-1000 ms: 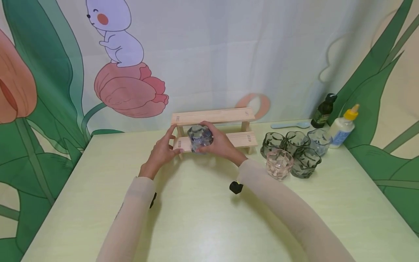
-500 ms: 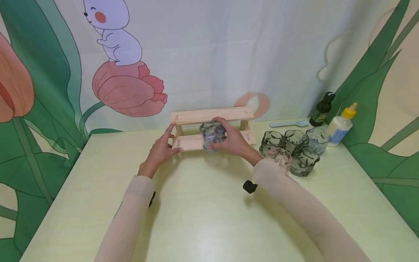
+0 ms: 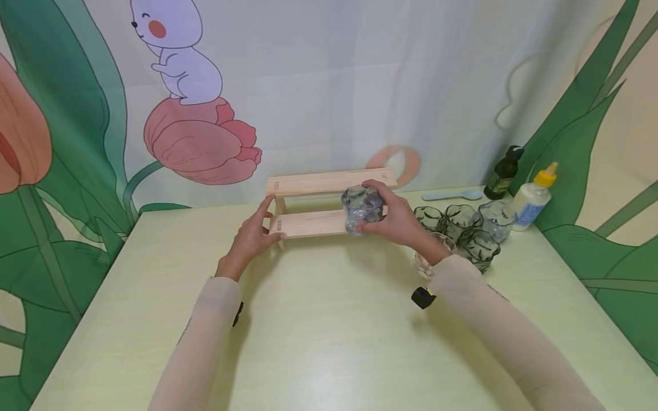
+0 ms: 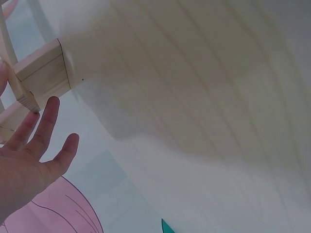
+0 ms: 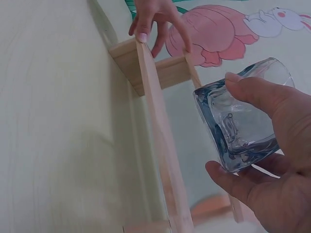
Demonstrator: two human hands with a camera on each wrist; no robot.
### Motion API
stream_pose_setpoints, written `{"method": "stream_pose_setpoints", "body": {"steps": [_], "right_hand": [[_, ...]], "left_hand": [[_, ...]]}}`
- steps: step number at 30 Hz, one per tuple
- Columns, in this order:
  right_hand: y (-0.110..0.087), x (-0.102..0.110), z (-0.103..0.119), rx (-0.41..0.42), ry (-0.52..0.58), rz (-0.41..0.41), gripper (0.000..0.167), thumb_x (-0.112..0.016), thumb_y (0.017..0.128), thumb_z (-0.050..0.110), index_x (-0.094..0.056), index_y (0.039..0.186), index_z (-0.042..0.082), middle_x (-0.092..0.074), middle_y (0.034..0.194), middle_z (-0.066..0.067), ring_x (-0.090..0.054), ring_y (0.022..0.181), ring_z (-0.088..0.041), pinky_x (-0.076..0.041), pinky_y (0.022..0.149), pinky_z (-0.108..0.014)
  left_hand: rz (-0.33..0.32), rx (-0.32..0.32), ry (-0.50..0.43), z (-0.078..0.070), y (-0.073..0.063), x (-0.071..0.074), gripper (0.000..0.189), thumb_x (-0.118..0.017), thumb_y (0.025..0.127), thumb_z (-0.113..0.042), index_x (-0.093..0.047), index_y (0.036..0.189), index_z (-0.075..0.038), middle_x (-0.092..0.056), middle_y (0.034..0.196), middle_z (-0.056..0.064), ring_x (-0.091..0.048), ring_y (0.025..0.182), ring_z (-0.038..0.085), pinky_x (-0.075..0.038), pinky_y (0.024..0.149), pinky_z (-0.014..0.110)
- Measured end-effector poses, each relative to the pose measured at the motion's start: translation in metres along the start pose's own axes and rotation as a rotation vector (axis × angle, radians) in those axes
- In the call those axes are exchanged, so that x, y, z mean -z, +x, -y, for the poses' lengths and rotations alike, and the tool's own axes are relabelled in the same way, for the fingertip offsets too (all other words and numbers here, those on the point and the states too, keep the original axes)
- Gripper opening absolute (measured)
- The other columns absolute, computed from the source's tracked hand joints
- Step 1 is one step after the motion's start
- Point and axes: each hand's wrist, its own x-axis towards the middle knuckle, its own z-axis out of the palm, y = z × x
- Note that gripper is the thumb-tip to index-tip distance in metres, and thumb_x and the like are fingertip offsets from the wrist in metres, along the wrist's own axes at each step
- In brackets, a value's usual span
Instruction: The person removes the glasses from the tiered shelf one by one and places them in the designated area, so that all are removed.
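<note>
My right hand grips a wavy bluish glass cup in front of the right part of a two-tier wooden shelf. Thumb and fingers lie on opposite sides of the cup in the right wrist view. Whether its base touches the lower board cannot be told. At the shelf's left end, my left hand holds the frame, its thumb on the lower board and a finger reaching up to the upper board. In the left wrist view, the fingers of this hand spread beside the board's end.
Several smoky cups, a bluish cup and a pinkish cup, partly behind my right wrist, cluster on the right. Behind them are a light-blue spoon, a dark bottle and a yellow-capped white bottle. A printed curtain hangs behind.
My right hand has carried the glass cup rightward along the shelf, from its left part to its right part. The left hand has stayed at the shelf's left end.
</note>
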Motion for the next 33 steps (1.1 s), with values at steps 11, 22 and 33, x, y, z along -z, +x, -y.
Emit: {"method": "stream_pose_setpoints", "body": {"steps": [11, 22, 33], "right_hand": [[-0.031, 0.049, -0.020, -0.066, -0.018, -0.078, 0.089, -0.086, 0.078, 0.017, -0.035, 0.152, 0.023, -0.047, 0.145, -0.019, -0.057, 0.119, -0.042, -0.052, 0.086, -0.055], [-0.069, 0.097, -0.033, -0.162, -0.073, -0.148, 0.095, -0.085, 0.080, 0.024, -0.028, 0.156, 0.021, -0.033, 0.157, -0.024, -0.037, 0.139, -0.052, -0.039, 0.101, -0.068], [-0.096, 0.127, -0.051, -0.231, -0.079, -0.219, 0.097, -0.084, 0.081, 0.027, -0.025, 0.157, 0.020, -0.033, 0.155, -0.025, -0.037, 0.135, -0.057, -0.039, 0.098, -0.070]], "left_hand": [[0.000, 0.002, -0.005, 0.001, 0.000, 0.000, 0.098, -0.077, 0.089, -0.017, -0.012, 0.161, -0.032, -0.052, 0.145, 0.020, -0.068, 0.106, 0.039, -0.054, 0.082, 0.049], [0.003, -0.008, -0.001, 0.004, 0.001, -0.001, 0.099, -0.077, 0.088, -0.020, -0.011, 0.160, -0.033, -0.052, 0.146, 0.020, -0.067, 0.107, 0.039, -0.054, 0.081, 0.048], [0.002, 0.004, 0.008, 0.001, 0.001, -0.001, 0.098, -0.077, 0.088, -0.018, -0.012, 0.160, -0.032, -0.052, 0.145, 0.019, -0.067, 0.107, 0.039, -0.054, 0.080, 0.047]]}}
